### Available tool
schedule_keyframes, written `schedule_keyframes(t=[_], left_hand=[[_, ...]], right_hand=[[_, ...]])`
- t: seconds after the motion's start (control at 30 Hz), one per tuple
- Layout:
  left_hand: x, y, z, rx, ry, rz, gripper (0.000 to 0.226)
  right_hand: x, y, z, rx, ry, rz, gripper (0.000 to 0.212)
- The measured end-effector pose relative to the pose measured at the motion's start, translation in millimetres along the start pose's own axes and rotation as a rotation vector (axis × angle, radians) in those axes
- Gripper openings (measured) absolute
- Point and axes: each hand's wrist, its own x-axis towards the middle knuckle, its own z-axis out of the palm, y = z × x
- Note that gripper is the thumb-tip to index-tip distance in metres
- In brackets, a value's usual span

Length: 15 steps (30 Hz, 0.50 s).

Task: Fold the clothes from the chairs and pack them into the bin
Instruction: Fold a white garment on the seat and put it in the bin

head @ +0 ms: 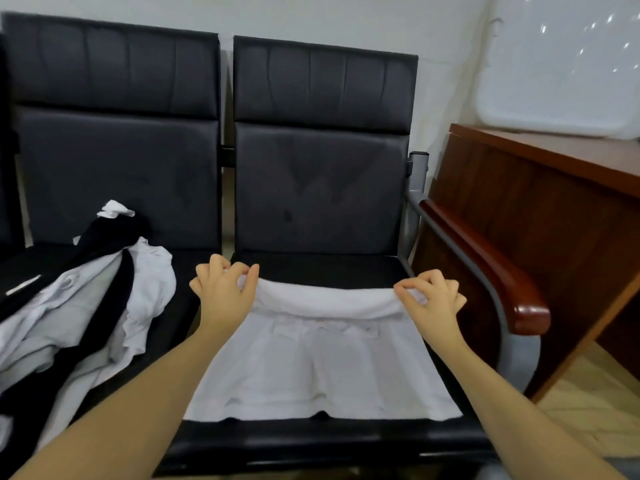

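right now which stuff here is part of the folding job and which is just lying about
Part of the job:
- white garment, pinched by left hand and right hand
- clothes pile
- bin

Lying about:
- wooden desk

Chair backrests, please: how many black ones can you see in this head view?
2 in full: the left backrest behind the heap of clothes, and the right backrest behind the white garment that both hands pinch. A dark sliver at the far-left edge may be a third.
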Motion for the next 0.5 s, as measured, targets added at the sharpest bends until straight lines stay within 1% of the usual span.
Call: schedule_keyframes(t=[0.2, 0.3, 0.4, 0.47, 0.5], left_hand=[[-76, -26, -22, 0.029, -0.046, -0.042, 0.031], [-103, -36, -29, 0.038, -0.09, -0.055, 0.028], [-124, -47, -31, 0.047, -0.125, 0.024, 0.035], [-137, -54, -34, 0.059, -0.109, 0.088, 0.045], [-141, -57, -35, 0.072, -0.099, 0.122, 0.049]], right_hand=[[-76, 9, -14, 0.084, -0.142, 0.141, 0.008], [-102, 10, -14, 0.095, -0.17, 0.189, 0.01], [-122, 11, -11, 0.097, -0.16, 0.231, 0.013], [-128, 11, -11, 0.059, -0.127, 0.204, 0.013], [-127, 10, -12, -0.01, -0.128, 0.181, 0.011]])
